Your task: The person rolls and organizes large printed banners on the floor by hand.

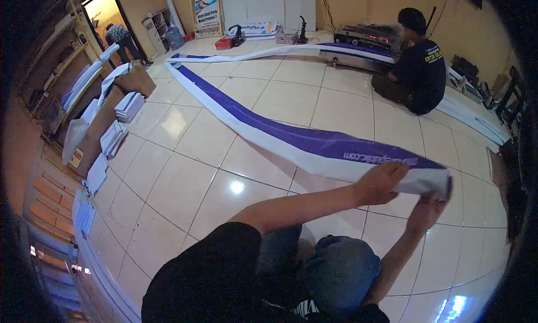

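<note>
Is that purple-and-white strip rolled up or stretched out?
Stretched out: the purple-and-white strip runs from the left hand and right hand across the floor, then bends toward the seated person.
</note>
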Available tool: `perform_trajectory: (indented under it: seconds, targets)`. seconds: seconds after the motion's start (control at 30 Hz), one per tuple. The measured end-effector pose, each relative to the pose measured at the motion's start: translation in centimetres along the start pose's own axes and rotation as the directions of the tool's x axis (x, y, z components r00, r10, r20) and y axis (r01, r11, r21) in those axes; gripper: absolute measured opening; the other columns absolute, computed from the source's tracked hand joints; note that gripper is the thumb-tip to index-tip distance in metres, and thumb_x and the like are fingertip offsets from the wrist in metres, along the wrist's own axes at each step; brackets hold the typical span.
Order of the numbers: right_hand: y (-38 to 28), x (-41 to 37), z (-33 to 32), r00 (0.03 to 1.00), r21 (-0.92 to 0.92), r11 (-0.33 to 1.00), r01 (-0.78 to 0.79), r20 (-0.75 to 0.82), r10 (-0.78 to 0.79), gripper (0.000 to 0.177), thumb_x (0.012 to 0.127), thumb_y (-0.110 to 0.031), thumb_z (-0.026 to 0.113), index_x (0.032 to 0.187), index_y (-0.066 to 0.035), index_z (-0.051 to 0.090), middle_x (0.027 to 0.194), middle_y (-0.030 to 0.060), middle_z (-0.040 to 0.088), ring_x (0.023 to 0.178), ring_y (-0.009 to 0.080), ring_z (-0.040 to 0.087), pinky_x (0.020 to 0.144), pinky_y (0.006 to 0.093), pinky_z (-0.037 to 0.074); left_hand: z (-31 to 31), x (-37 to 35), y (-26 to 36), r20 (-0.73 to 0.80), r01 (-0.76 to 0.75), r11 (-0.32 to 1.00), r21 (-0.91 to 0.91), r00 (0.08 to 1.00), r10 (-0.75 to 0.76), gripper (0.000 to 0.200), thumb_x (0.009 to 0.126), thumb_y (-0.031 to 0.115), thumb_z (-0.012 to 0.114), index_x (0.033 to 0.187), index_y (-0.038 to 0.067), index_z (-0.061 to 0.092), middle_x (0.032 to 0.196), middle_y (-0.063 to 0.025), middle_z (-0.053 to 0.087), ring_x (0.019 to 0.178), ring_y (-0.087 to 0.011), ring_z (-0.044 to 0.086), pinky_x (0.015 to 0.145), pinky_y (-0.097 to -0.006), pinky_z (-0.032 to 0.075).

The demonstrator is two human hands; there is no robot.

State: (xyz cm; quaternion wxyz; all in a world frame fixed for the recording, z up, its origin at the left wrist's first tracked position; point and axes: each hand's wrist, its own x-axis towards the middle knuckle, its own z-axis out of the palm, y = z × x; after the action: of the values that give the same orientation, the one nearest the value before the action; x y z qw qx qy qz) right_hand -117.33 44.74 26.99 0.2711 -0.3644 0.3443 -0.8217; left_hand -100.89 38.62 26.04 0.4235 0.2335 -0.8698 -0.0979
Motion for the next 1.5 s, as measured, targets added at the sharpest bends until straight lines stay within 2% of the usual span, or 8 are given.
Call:
perform_trajectory:
  seconds: [0.27, 0.43, 0.67, 0.87, 1.1, 1.2, 1.33, 1.5]
  targets:
    - [-6.8, 4.7, -0.3, 0.952, 0.012, 0.953, 0.304, -0.021, -0.304, 0.062, 0.097, -0.040, 0.043, 0.145, -0.009, 0.020, 0.147, 0.0207, 0.032, 0.133, 0.0340, 0.034, 0.111, 0.0496, 0.025, 0.0, 20.1, 9.0, -0.083, 0.022, 0.990, -0.141, 0.996, -0.033, 0.049, 0.075, 0.027, 0.068, 0.105, -0.006, 0.048, 0.080, -0.0290, 0.062, 0.072, -0.0428, 0.064, 0.063, -0.0513, 0.052]
    - [20.5, -10.2, -13.5, 0.870, -0.470, 0.789, -0.395, 0.085, 0.486, 0.052, 0.096, -0.035, 0.047, 0.136, -0.003, 0.043, 0.134, 0.0132, 0.049, 0.127, 0.0249, 0.044, 0.106, 0.0417, 0.034, -3.7, 29.5, 11.3, 0.052, -0.179, 0.984, 0.021, 0.983, 0.178, 0.049, 0.078, 0.026, 0.066, 0.110, -0.005, 0.047, 0.088, -0.0274, 0.060, 0.080, -0.0408, 0.060, 0.069, -0.0499, 0.050]
    - [29.1, -23.3, -4.5, 0.285, -0.858, 0.365, -0.362, 0.270, 0.919, 0.106, 0.066, -0.056, 0.076, 0.141, 0.004, 0.031, 0.133, 0.0255, 0.049, 0.123, 0.0364, 0.048, 0.103, 0.0408, 0.039, -4.2, 28.0, 12.4, 0.231, -0.318, 0.945, 0.072, 0.927, 0.295, 0.049, 0.082, 0.026, 0.063, 0.115, -0.005, 0.045, 0.099, -0.0251, 0.056, 0.091, -0.0379, 0.056, 0.077, -0.0478, 0.047]
    - [29.9, -19.8, 4.9, 0.722, -0.761, 0.507, -0.404, 0.075, 0.688, 0.089, 0.076, -0.057, 0.066, 0.135, 0.005, 0.041, 0.126, 0.0270, 0.054, 0.119, 0.0398, 0.052, 0.099, 0.0433, 0.043, -11.1, 22.5, 10.8, 0.316, -0.336, 0.928, 0.160, 0.908, 0.275, 0.049, 0.085, 0.026, 0.061, 0.120, -0.004, 0.044, 0.109, -0.0232, 0.053, 0.100, -0.0354, 0.052, 0.084, -0.0461, 0.045]
    - [43.2, -18.1, -7.4, 0.587, -0.386, 0.515, -0.765, -0.088, 0.805, 0.037, 0.088, -0.025, 0.062, 0.111, 0.004, 0.060, 0.091, 0.0155, 0.066, 0.081, 0.0262, 0.068, 0.063, 0.0354, 0.055, -29.7, 15.3, 3.3, 0.144, -0.134, 0.890, 0.435, 0.986, 0.078, 0.049, 0.089, 0.025, 0.058, 0.126, -0.003, 0.042, 0.120, -0.0209, 0.050, 0.111, -0.0325, 0.048, 0.093, -0.0441, 0.042]
    - [32.3, -13.1, -17.5, 0.479, -0.271, 0.407, -0.873, -0.307, 0.823, 0.026, 0.086, -0.016, 0.064, 0.105, 0.002, 0.063, 0.085, 0.0109, 0.065, 0.073, 0.0247, 0.067, 0.060, 0.0353, 0.055, -41.5, 12.1, -6.8, -0.110, 0.128, 0.913, 0.387, 0.990, -0.092, 0.049, 0.091, 0.025, 0.056, 0.129, -0.003, 0.042, 0.125, -0.0199, 0.048, 0.116, -0.0313, 0.046, 0.096, -0.0432, 0.041]
    - [15.4, -0.7, -41.5, 0.834, -0.785, 0.392, -0.480, -0.268, 0.483, 0.021, 0.077, -0.024, 0.066, 0.092, -0.009, 0.069, 0.078, 0.0069, 0.068, 0.067, 0.0200, 0.066, 0.050, 0.0357, 0.054, -53.0, 2.7, -30.6, -0.313, 0.504, 0.838, -0.207, 0.778, -0.545, 0.050, 0.093, 0.025, 0.055, 0.132, -0.003, 0.041, 0.131, -0.0186, 0.046, 0.122, -0.0296, 0.043, 0.101, -0.0420, 0.039]
    - [-35.0, 24.3, -35.5, 0.941, -0.979, -0.202, -0.018, 0.052, -0.336, 0.025, 0.076, -0.017, 0.063, 0.099, -0.007, 0.067, 0.090, 0.0129, 0.067, 0.081, 0.0268, 0.065, 0.066, 0.0387, 0.053, -36.2, -11.8, -44.1, -0.036, 0.313, 0.356, -0.881, 0.705, -0.708, 0.051, 0.094, 0.024, 0.054, 0.135, -0.003, 0.039, 0.137, -0.0174, 0.045, 0.127, -0.0278, 0.042, 0.106, -0.0404, 0.036]
